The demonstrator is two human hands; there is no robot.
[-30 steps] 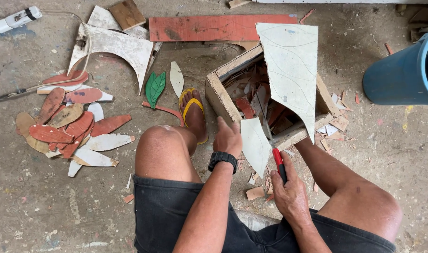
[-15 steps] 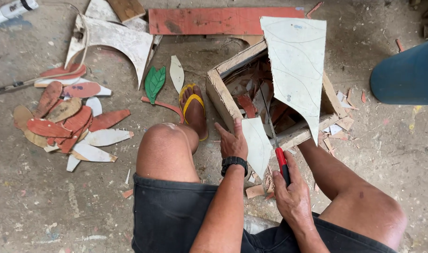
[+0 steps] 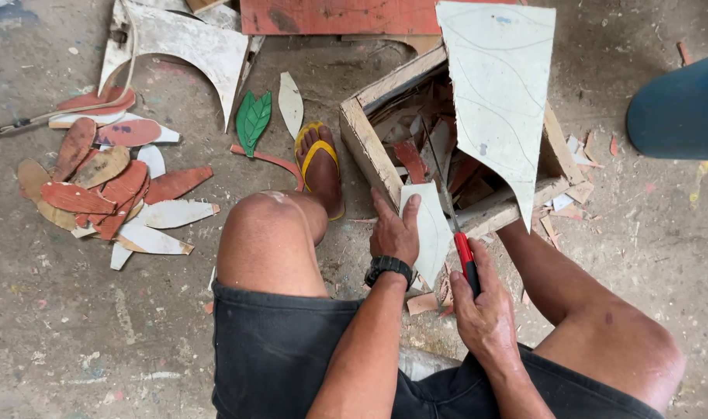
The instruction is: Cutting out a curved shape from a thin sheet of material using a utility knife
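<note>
I sit over a wooden box (image 3: 367,138) holding offcuts. My left hand (image 3: 393,230) presses a pale leaf-shaped board piece (image 3: 433,227) against the box's near corner, thumb lying on it. My right hand (image 3: 484,312) grips the red handle of a small saw (image 3: 465,258); its thin blade runs up along the piece's right edge. A large pale board (image 3: 500,98) marked with curved pencil lines leans across the box, just right of the blade.
A pile of red and white cut leaf shapes (image 3: 109,184) lies on the concrete floor at left, with a green painted leaf (image 3: 254,116) nearby. A red plank (image 3: 338,15) and a curved white offcut (image 3: 185,46) lie beyond. A blue barrel (image 3: 680,109) stands at right.
The view has shifted a little closer. My left hand still holds the leaf piece, and the saw stays along its edge with slight movement.
</note>
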